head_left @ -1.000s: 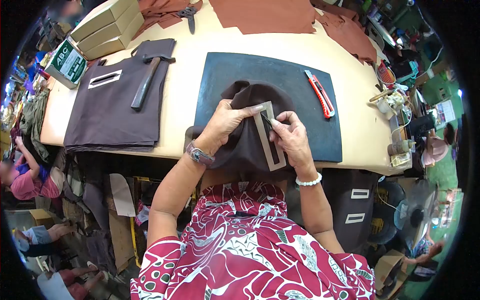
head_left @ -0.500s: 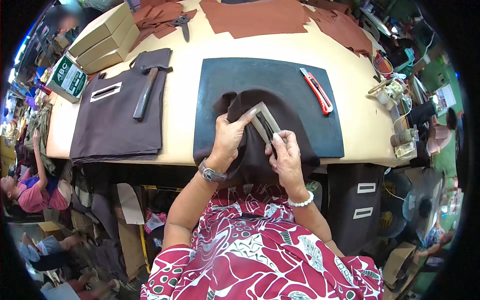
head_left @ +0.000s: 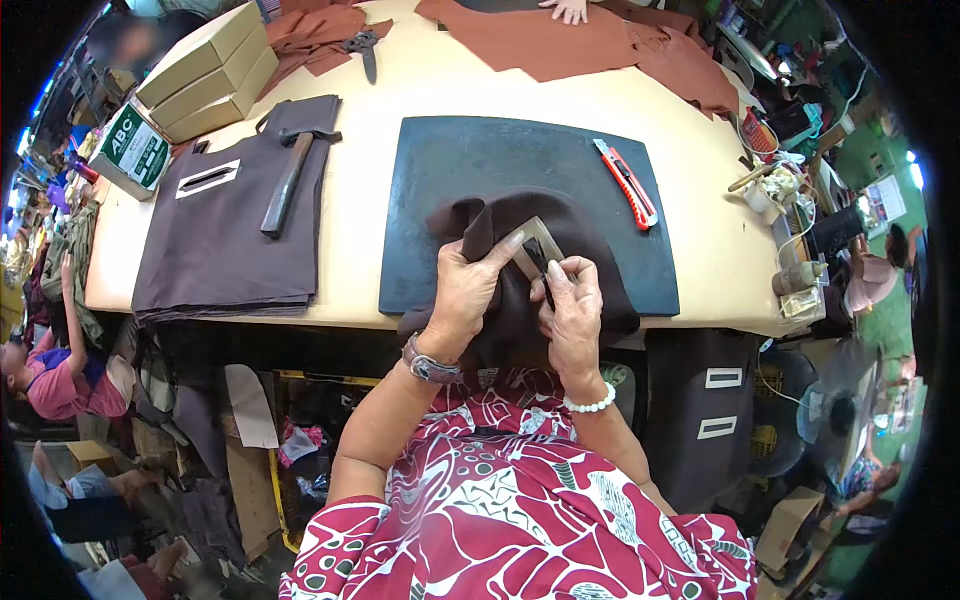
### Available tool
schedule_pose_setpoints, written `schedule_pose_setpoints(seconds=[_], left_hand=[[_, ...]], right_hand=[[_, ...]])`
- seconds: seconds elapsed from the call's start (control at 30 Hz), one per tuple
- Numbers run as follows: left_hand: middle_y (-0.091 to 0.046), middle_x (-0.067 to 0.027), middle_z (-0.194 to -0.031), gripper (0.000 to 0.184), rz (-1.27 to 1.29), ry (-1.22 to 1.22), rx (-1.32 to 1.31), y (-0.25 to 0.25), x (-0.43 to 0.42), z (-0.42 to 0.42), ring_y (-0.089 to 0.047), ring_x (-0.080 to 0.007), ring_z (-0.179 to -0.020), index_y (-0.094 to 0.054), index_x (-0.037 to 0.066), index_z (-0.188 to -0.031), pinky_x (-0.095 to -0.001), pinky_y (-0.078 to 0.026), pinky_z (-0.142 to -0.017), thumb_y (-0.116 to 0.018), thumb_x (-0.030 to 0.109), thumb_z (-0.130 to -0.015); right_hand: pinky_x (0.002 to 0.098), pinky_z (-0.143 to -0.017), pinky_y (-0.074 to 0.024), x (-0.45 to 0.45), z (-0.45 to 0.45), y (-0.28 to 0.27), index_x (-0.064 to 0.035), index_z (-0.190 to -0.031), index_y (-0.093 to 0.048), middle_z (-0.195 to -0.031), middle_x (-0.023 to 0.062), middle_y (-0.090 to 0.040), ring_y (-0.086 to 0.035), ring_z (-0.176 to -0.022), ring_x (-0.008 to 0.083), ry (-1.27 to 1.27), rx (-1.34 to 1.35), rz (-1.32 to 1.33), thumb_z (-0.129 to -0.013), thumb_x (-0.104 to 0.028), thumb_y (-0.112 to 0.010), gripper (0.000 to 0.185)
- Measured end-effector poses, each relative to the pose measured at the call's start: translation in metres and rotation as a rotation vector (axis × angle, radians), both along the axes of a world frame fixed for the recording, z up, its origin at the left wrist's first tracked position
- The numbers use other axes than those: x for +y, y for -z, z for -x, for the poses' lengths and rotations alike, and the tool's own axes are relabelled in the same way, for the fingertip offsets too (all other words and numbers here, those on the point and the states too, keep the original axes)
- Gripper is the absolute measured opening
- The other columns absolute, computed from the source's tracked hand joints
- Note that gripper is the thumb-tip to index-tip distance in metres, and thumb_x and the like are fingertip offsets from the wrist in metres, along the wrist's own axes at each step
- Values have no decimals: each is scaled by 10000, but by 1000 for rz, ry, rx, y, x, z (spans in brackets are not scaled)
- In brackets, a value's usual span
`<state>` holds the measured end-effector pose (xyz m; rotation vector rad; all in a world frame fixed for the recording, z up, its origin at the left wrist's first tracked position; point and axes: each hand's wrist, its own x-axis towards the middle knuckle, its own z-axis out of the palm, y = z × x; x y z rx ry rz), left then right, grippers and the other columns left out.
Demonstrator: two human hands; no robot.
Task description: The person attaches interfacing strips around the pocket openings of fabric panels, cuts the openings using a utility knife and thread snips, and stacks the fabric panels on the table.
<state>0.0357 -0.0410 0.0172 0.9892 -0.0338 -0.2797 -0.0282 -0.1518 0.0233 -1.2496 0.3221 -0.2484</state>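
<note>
Dark brown fabric [head_left: 590, 240] lies bunched over the near part of a black mat [head_left: 470, 150]. On it is a pale rectangular frame [head_left: 550, 243] around a dark slit. My left hand [head_left: 468, 295] is closed on the fabric, its thumb pressing the frame's left corner. My right hand [head_left: 573, 310] is closed in a pinch at the frame's lower right end. Something slim and dark shows at its fingertips, but I cannot make out whether it is a tool or cloth. A red box cutter [head_left: 628, 185] rests on the mat's right side.
Left of the mat, a hammer [head_left: 288, 185] lies on stacked dark fabric pieces [head_left: 235, 250]. Cardboard boxes [head_left: 208, 75] and a green-white ABC box [head_left: 130, 150] stand behind. Another person's hand [head_left: 568, 10] touches rust-brown cloth [head_left: 540, 45] at the far edge. Scissors [head_left: 368, 55] lie nearby.
The other person's hand has come into view at the far edge, and the rust-brown cloth there has shifted. The pale frame in my hands has tilted and shows less of its length.
</note>
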Motion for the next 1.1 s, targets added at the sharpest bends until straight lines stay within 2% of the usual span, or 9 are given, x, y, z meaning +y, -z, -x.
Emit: schedule_pose_setpoints(seconds=[0.47, 0.53, 0.6, 0.63, 0.7, 0.77, 0.87, 1.0, 1.1], left_hand=[[-676, -55, -933, 153, -53, 76, 35, -10, 5, -12, -637, -125, -794, -676, 16, -944, -262, -506, -712, -686, 68, -801], [-675, -65, -926, 166, -54, 92, 13, -20, 8, -19, -642, -133, -796, -667, 8, -953, -265, -515, -707, -684, 64, -797], [-675, -71, -920, 178, -68, 104, 51, -22, 10, -21, -645, -138, -801, -658, 2, -963, -267, -522, -704, -681, 59, -796], [-675, -73, -917, 182, -85, 107, 84, -24, 11, -24, -646, -139, -804, -654, 0, -968, -268, -525, -703, -678, 57, -797], [-674, -74, -907, 189, -61, 163, 43, -43, 14, -24, -648, -137, -805, -644, 0, -976, -267, -533, -703, -675, 52, -798], [-673, -76, -915, 199, -88, 214, 24, -44, 17, -25, -648, -138, -807, -641, 1, -986, -267, -534, -706, -677, 54, -797], [-671, -78, -927, 214, -82, 281, 15, -42, 19, -26, -647, -138, -812, -641, 1, -996, -259, -531, -709, -682, 59, -795], [-670, -72, -937, 223, -133, 329, -5, -36, 20, -27, -644, -127, -818, -648, 5, -997, -247, -525, -707, -689, 66, -787], [-671, -58, -926, 211, -178, 291, -26, -41, 22, -22, -639, -114, -809, -657, 12, -988, -238, -521, -704, -687, 73, -788]], right_hand=[[156, -463, -290, -11, 3, -10, -79, -986, -455, -681, -21, -510, -390, -541, 4, -53, 67, 13, -934, -174, -545, 141], [164, -470, -296, -22, 6, -15, -35, -985, -489, -654, -65, -464, -381, -544, 1, -50, -55, 17, -900, -167, -600, 192], [171, -469, -302, -37, 4, -26, -6, -955, -529, -638, -79, -463, -380, -543, -2, -50, -86, 477, -859, -142, -656, 210], [201, -471, -353, -45, -2, -27, 3, -965, -588, -615, -42, -515, -440, -509, 44, -36, -178, 661, -775, -70, -711, 237], [225, -486, -395, -53, -19, -35, -7, -999, -609, -628, 5, -554, -495, -514, 97, -42, -498, 1010, -721, -35, -708, 296], [273, -522, -467, -54, -19, -56, -57, -1059, -635, -676, 61, -574, -576, -556, 182, -150, -555, 1290, -621, 13, -691, 447], [290, -513, -478, -53, -32, -55, -74, -1034, -644, -743, 34, -565, -585, -575, 174, -235, -673, 1399, -616, 17, -682, 429], [309, -532, -502, -47, -41, -60, -68, -877, -625, -874, 38, -555, -618, -652, 185, -226, -710, 1451, -598, 37, -668, 300], [333, -575, -516, -39, -44, -63, -50, -826, -595, -937, 60, -589, -636, -706, 241, -228, -626, 1414, -629, 42, -646, 223]])
